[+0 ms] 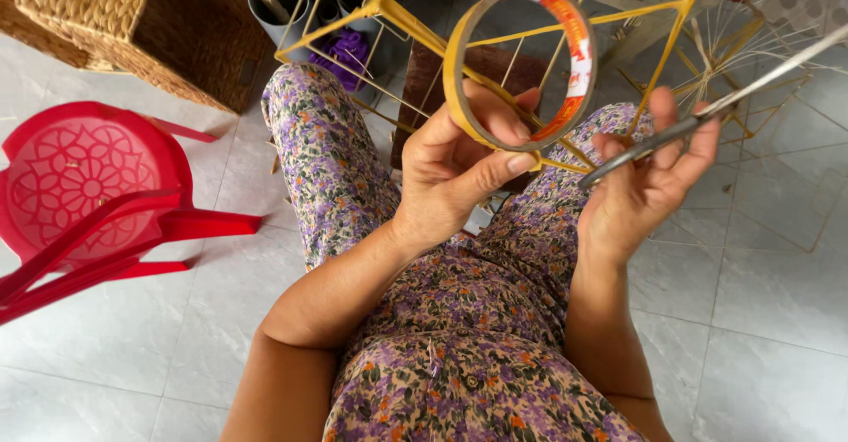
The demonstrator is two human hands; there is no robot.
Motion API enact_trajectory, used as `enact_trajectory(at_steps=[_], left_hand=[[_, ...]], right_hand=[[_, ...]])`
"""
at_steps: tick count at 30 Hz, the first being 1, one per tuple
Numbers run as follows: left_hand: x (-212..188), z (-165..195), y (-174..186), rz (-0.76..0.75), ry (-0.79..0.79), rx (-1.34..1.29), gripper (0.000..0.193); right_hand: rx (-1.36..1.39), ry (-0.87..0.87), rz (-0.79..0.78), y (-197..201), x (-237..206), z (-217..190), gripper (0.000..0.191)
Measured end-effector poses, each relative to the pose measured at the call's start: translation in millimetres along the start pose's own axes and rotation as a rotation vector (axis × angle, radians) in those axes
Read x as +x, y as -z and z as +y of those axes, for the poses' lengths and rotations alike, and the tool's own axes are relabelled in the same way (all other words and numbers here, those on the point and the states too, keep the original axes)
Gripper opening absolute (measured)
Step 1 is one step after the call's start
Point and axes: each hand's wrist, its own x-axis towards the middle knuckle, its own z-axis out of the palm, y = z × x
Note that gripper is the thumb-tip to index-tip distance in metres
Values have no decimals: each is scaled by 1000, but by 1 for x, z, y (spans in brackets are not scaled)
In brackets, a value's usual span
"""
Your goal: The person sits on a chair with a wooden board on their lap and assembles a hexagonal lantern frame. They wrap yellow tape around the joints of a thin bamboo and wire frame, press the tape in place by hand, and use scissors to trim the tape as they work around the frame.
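Fingers of the left hand (pixel 450 173) are clenched on a roll of yellow tape (pixel 521 62), thumb pressed along the lower rim and the other fingers curled behind the ring, which stands nearly upright at about twelve o'clock from the palm; its inner cardboard core shows white and orange. The right hand (pixel 645 186), just beside at three o'clock, has its grip closed around the handles of a pair of scissors (pixel 707 111), whose metal blades run up toward two o'clock and out to the frame's right edge; whether the blades are parted cannot be told. The scissor handles lie close to the tape roll's lower right rim. Behind both hands, at twelve o'clock, stands a frame of thin bamboo sticks (pixel 397 14) bound with yellow tape at the joints, and a second such stick frame (pixel 751 62) lies on the floor at two o'clock. Both forearms rest over a lap in purple floral cloth (pixel 459 362). Out at nine o'clock a red plastic chair (pixel 88 186) lies tipped on the pale tiled floor (pixel 777 301). At eleven o'clock sits a woven basket (pixel 150 18), with a grey cup holding sticks (pixel 278 0) just to its right and a purple bundle (pixel 344 53) below that.
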Motion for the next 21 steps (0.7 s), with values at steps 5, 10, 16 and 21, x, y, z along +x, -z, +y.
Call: enact_trajectory(at_steps=[5,10,16,21], left_hand=[[8,6,-5,87,127,-156,21],[-5,35,-5,-112,186,83,21],[-21,83,16,-142,45,308,14],[21,84,62,207,-205,377,17]], right_hand=[[-86,176,-2,1,39,1,80],[-147,300,-169,33,113,-3,80],[-119,206,-273,79,186,-10,55],[27,92,-305,59,186,-25,34]])
